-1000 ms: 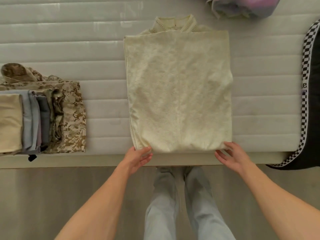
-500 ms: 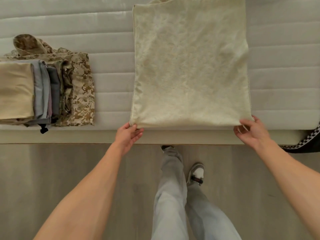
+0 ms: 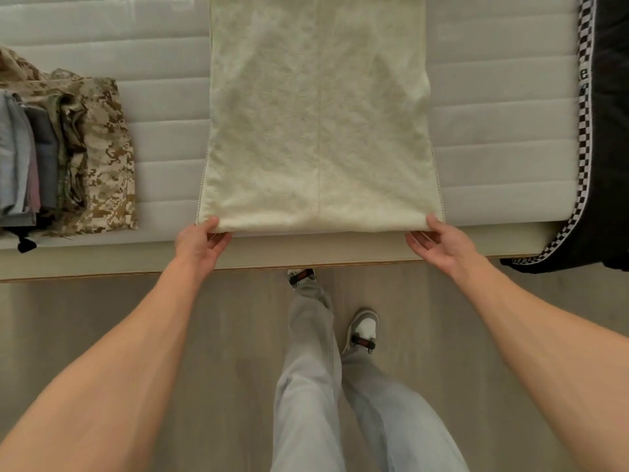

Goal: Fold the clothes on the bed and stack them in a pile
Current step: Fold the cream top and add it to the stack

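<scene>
At bed edge (image 3: 306, 248) — both hands on cream garment (image 3: 316, 131)

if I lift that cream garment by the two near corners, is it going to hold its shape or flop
Probably flop: the cream garment lies flat and follows the mattress, so it looks soft. The left hand and right hand pinch only its corners, so the middle would likely sag. It looks light for its size.
</scene>
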